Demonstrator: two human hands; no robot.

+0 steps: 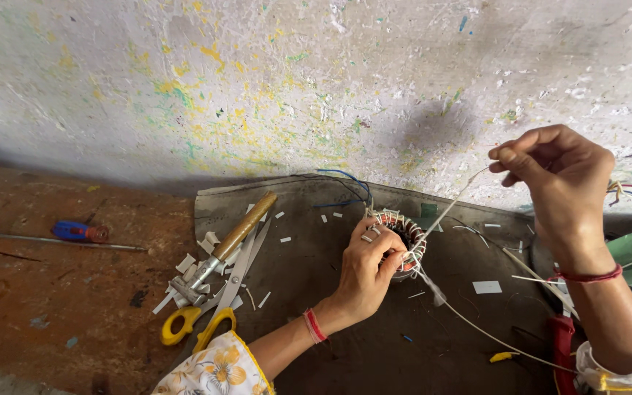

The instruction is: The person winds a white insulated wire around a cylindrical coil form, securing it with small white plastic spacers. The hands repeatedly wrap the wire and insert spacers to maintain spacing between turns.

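A white cord (477, 328) is trailing across the near right of the tabletop, running from the near right edge up and leftward to a small wound coil (402, 238) at the middle. From the coil the cord is rising up and to the right, its long axis slanting toward the far right, pulled taut.

The left hand (367, 271) is resting over the near side of the coil, its grip clenched on the coil's rim, fingers curled around it. The coil is sitting upright on a dark mat (316, 292), its round opening facing up.

To the left, yellow-handled scissors (210, 311) are lying on the mat's edge beside a brass-handled tool (221, 249), with white paper scraps scattered around them. Farther left, a blue and red screwdriver (74, 232) is lying on the brown tabletop (31, 292).

The right hand (561, 183) is hanging high at the right, its grip pinched tight on the cord's upper end between thumb and fingertips.

Behind everything, a paint-flecked, rough white wall (294, 80) is standing.
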